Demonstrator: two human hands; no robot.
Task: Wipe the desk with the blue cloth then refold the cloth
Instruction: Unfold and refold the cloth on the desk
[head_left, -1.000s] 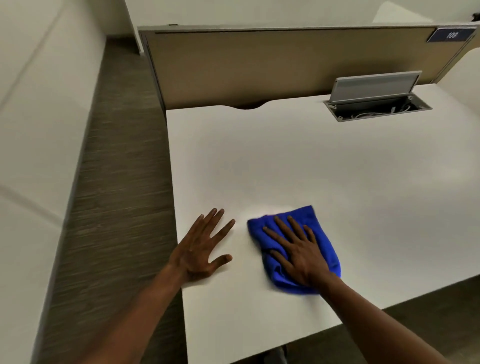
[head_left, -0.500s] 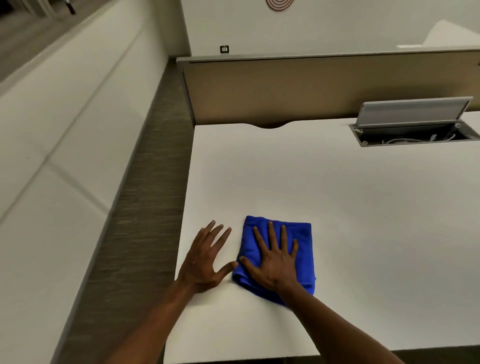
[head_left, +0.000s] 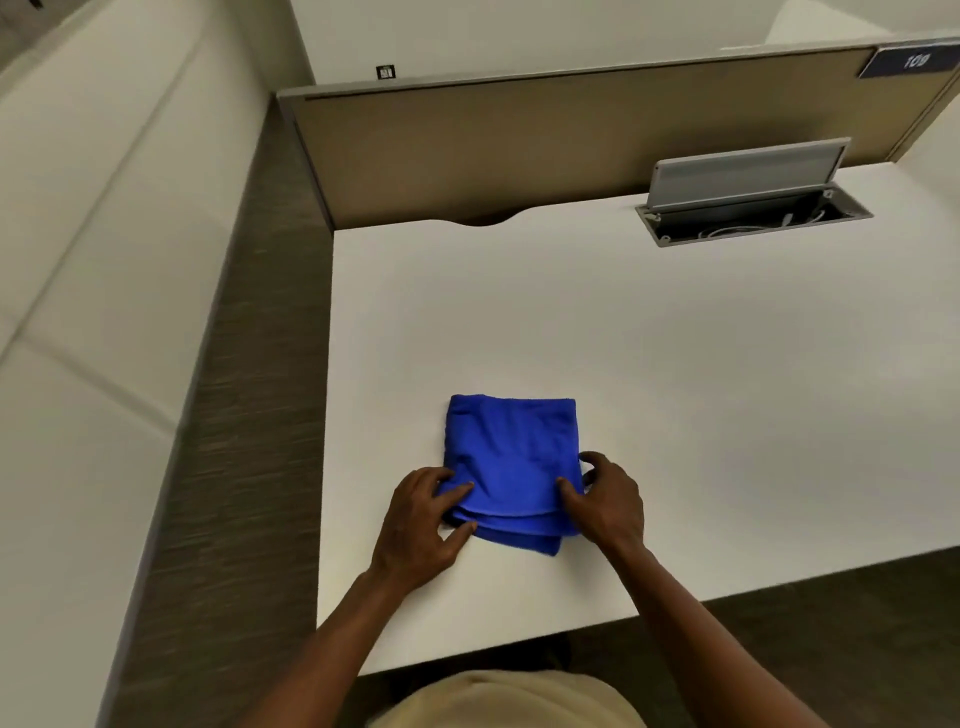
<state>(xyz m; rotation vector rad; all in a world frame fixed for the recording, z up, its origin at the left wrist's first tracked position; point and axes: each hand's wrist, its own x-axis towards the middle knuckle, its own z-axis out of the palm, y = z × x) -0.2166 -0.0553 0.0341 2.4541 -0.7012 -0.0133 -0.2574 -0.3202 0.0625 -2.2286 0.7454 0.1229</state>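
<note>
With the left hand (head_left: 422, 512) and right hand (head_left: 607, 500) each pinching a near corner of the blue cloth (head_left: 511, 457) on the counter (head_left: 675, 389), seemingly mid-fold, keep the layered edges aligned.

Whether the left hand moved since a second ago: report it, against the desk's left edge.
Yes. The left hand moved right, farther from the desk's left edge, and now grips the blue cloth's near-left corner.

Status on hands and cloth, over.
Left hand and right hand each pinch the cloth near corners. Cloth folded, flat on desk. Nothing in the way.
</note>
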